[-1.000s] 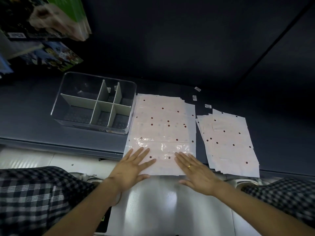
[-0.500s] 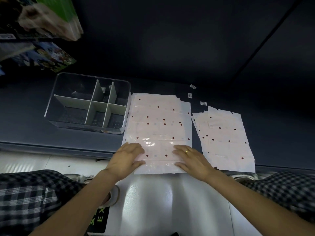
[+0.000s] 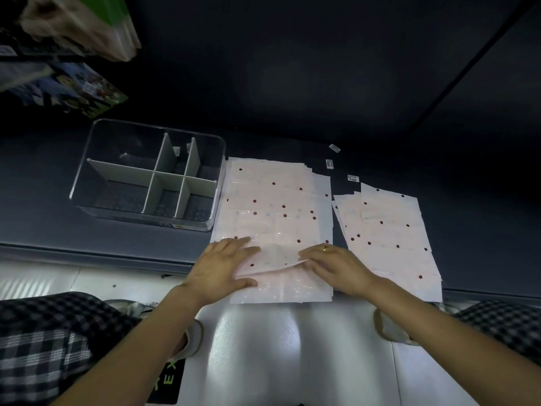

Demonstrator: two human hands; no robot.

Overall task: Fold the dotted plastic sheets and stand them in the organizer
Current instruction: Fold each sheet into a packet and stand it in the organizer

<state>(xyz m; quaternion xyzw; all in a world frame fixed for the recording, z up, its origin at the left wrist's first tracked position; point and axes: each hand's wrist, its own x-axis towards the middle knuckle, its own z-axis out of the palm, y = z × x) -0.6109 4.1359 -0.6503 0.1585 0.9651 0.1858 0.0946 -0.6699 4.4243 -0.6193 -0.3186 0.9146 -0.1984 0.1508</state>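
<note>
A stack of pink dotted plastic sheets (image 3: 275,206) lies on the dark table, its near end hanging over the table's front edge. The top sheet's near edge (image 3: 272,266) is lifted and turned up towards the far side. My left hand (image 3: 222,268) pinches that edge at the left, fingers above and thumb below. At the right end of the edge my right hand (image 3: 336,266) grips it with curled fingers. To the left of the stack stands the clear organizer (image 3: 140,218) with white dividers; its compartments hold no sheets.
A second pile of dotted sheets (image 3: 389,238) lies to the right of the first. Small barcode labels (image 3: 353,178) lie behind the piles. Printed boxes (image 3: 73,86) and a bagged pack are at the far left. My checked trouser knees flank the white floor below.
My hands went from lying flat on the stack's near end to taking hold of the top sheet's near edge, which is now lifted and turned away from me.
</note>
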